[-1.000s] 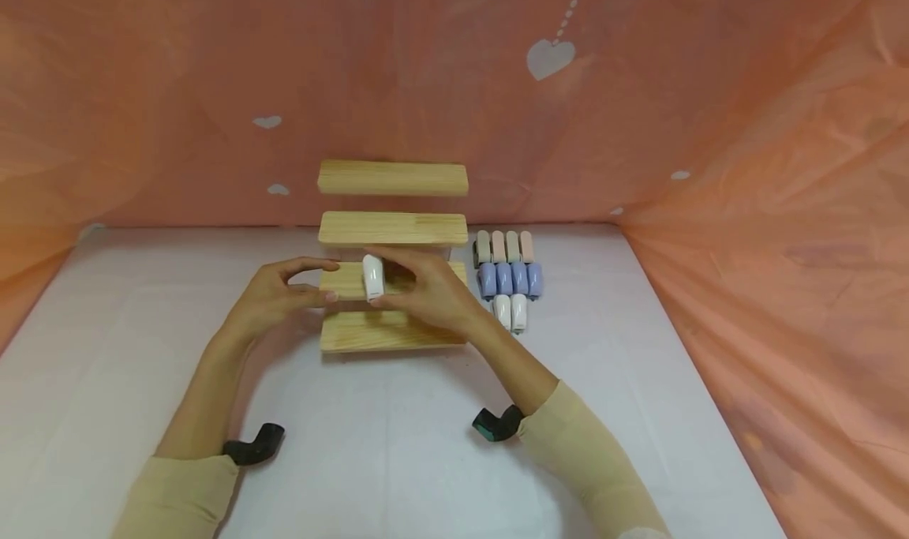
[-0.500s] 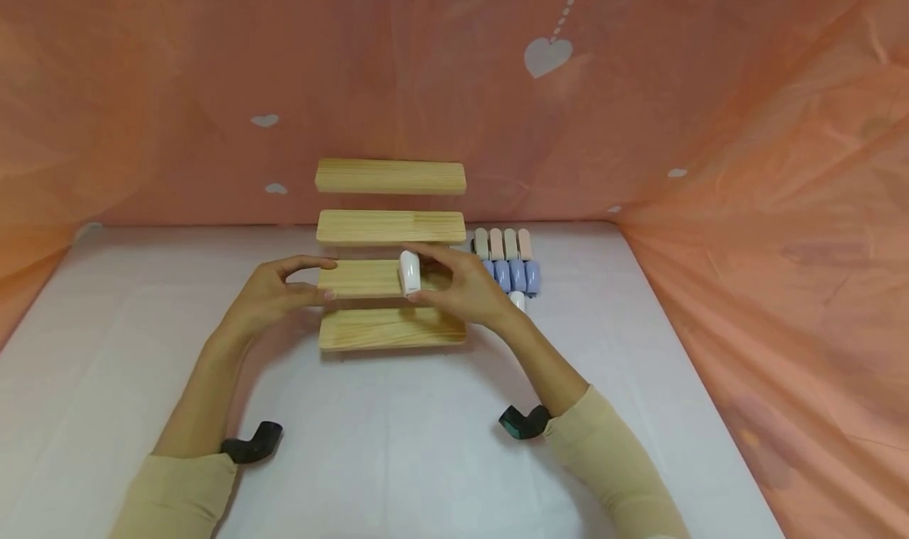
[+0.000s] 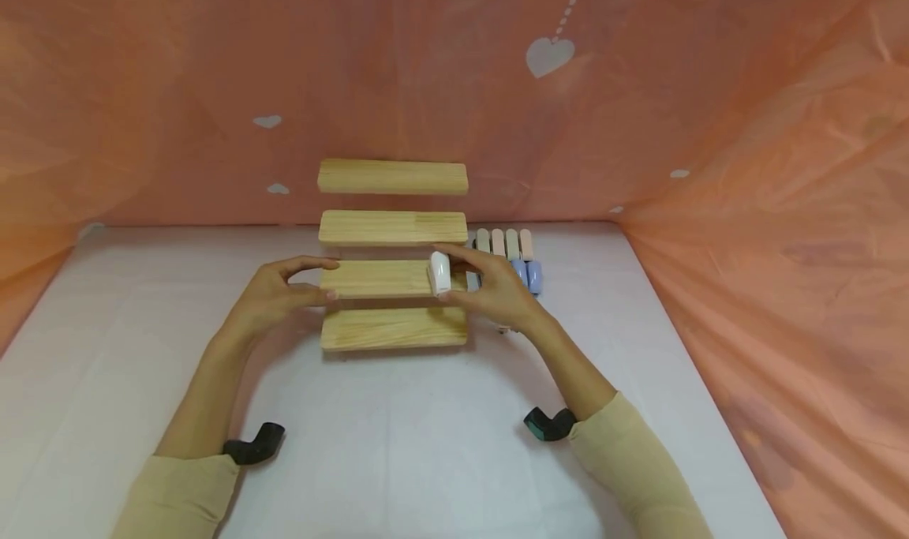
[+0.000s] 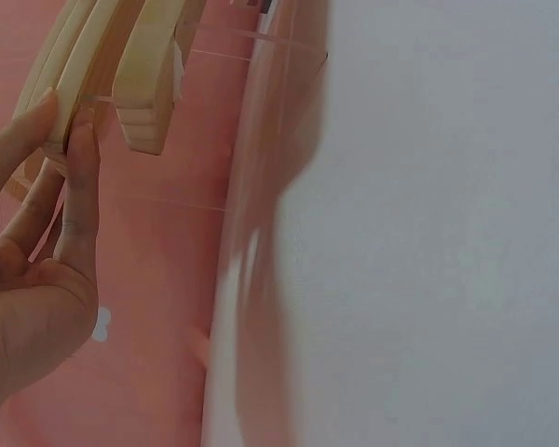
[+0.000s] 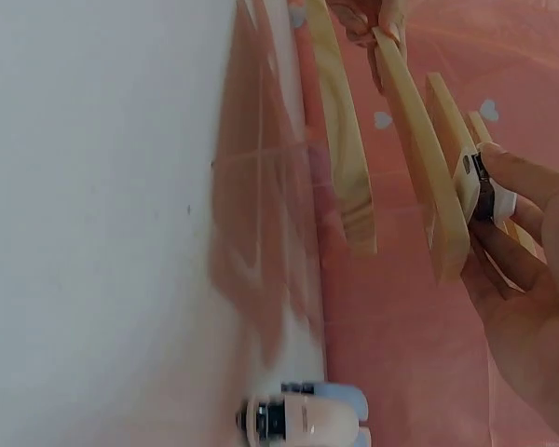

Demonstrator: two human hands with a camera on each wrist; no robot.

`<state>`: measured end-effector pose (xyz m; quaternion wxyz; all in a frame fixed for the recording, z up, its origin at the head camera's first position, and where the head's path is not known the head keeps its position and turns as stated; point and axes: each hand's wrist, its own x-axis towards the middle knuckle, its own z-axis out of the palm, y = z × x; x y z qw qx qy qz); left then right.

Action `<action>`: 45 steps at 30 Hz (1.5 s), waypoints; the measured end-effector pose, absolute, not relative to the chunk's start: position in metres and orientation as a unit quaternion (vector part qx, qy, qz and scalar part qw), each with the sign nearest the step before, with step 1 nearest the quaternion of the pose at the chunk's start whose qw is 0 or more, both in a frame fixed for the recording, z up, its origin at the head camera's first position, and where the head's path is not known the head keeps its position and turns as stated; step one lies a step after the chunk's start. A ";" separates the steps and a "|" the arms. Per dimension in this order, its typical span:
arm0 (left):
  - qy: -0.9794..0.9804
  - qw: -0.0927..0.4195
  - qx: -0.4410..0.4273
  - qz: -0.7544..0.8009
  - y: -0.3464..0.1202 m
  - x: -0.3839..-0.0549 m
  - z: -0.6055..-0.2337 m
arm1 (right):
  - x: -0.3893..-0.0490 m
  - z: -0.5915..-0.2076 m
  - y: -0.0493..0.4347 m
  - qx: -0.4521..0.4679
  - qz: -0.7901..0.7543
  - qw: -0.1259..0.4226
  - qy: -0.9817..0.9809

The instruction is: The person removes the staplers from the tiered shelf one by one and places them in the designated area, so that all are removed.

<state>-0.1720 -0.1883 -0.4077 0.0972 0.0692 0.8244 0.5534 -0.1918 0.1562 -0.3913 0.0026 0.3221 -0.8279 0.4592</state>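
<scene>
A stepped rack has pale wooden boards on clear supports. My left hand (image 3: pixel 270 298) pinches the left end of its second-lowest board (image 3: pixel 376 278), thumb on one side and fingers on the other in the left wrist view. Near that board's right end, my right hand (image 3: pixel 500 290) holds a small glossy white stapler (image 3: pixel 440 274) between thumb and fingers. The right wrist view shows the stapler's dark underside (image 5: pixel 484 191) right against the board's face. Part of the board's right end is hidden behind the right hand.
Right of the rack stand beige and pink staplers (image 3: pixel 504 244) in a row, with lilac ones (image 3: pixel 534 277) before them. My right hand hides several nearer ones. The lowest board (image 3: pixel 394 330) lies below both hands. An orange curtain (image 3: pixel 426 73) hangs behind.
My right hand has slid rightward along the board with the white stapler, from near its middle to its right end, covering more of the stapler rows. The left hand keeps its place.
</scene>
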 end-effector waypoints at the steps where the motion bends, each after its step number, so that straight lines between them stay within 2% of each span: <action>1: 0.823 0.098 0.067 0.555 -0.189 -0.172 -0.407 | -0.192 -0.391 0.158 0.323 0.460 0.003 -0.827; 22: 0.832 0.090 0.065 0.543 -0.188 -0.176 -0.403 | -0.185 -0.390 0.211 0.261 0.477 -0.002 -0.839; 36: 0.831 0.091 0.065 0.544 -0.187 -0.174 -0.404 | -0.178 -0.407 0.253 0.238 0.453 0.029 -0.859; 45: 0.826 0.098 0.061 0.552 -0.187 -0.171 -0.406 | -0.173 -0.419 0.273 0.211 0.448 0.013 -0.868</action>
